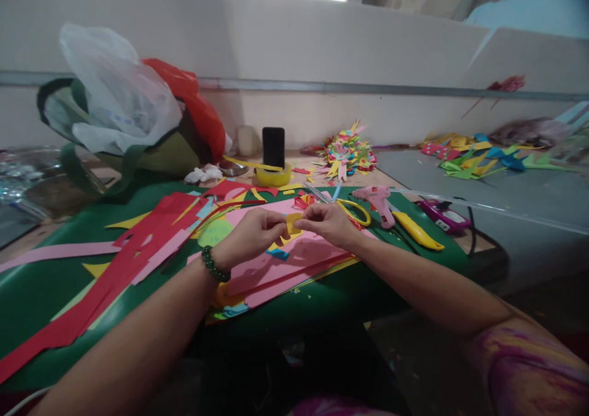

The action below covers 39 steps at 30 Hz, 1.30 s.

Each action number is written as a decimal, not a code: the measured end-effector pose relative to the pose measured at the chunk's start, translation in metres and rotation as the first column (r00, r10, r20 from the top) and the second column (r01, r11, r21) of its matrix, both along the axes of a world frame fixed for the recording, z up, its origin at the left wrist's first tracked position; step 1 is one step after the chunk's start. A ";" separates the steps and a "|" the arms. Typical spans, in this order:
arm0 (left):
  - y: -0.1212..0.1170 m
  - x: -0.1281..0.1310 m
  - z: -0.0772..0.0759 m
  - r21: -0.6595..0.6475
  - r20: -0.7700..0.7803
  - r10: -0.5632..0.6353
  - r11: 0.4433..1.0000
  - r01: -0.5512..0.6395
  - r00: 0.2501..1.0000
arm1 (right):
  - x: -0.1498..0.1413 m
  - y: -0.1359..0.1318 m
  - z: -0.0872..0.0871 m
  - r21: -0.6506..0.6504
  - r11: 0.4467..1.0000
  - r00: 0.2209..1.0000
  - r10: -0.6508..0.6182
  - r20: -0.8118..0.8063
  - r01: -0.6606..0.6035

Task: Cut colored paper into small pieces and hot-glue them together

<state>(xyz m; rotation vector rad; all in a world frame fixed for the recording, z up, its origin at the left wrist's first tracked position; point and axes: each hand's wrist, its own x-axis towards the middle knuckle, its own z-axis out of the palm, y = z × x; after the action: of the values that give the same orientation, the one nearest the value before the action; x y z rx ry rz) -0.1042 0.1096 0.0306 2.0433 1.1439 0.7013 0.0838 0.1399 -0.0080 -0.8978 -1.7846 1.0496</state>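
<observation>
Between my two hands is a small piece of yellow paper (293, 222). My left hand (254, 231), with a green bead bracelet at the wrist, pinches its left edge. The fingertips of my right hand (329, 223) pinch its right side. Below them lies a stack of pink paper sheets (271, 272) with a small blue paper piece (278, 254) on top. Just beyond my right hand are scissors (353, 212) with yellow handles, partly hidden by the hand. A pink glue gun (378, 202) and a yellow utility knife (418, 231) lie to the right.
Red paper strips (115, 275) spread across the green mat (151, 348) at left. A phone (273, 148) stands in a yellow tape roll (273, 177). Behind are a bundle of folded paper flowers (348, 152) and a bag (151, 158). A purple device (444, 216) sits at right.
</observation>
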 end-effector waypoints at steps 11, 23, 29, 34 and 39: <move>0.003 -0.003 -0.008 0.020 -0.075 -0.037 0.999 0.039 0.996 | 0.001 -0.002 0.001 0.059 0.998 1.000 -0.020 0.003 0.019; 0.005 -0.004 -0.001 -0.106 0.106 0.038 0.994 -0.026 0.994 | 0.002 0.004 -0.003 0.023 1.000 0.983 0.022 -0.181 -0.018; 0.014 -0.011 -0.007 0.173 -0.241 0.293 0.951 -0.256 0.925 | 0.012 0.032 -0.005 0.005 0.976 0.943 -0.208 -0.261 0.217; 0.008 0.000 -0.013 0.267 -0.607 0.203 0.963 -0.043 0.769 | 0.015 0.043 -0.012 -0.022 0.963 0.948 -0.269 -0.171 0.269; 0.005 0.002 -0.014 0.245 -0.605 0.201 0.968 -0.060 0.770 | 0.003 0.050 -0.012 0.016 0.959 0.959 -0.284 -0.007 0.284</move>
<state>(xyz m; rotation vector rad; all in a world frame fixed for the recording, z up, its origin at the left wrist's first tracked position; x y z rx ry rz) -0.1022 0.1147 0.0168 2.4938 1.6556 0.1867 0.0869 0.1902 -0.0203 -1.1028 -1.5997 0.8494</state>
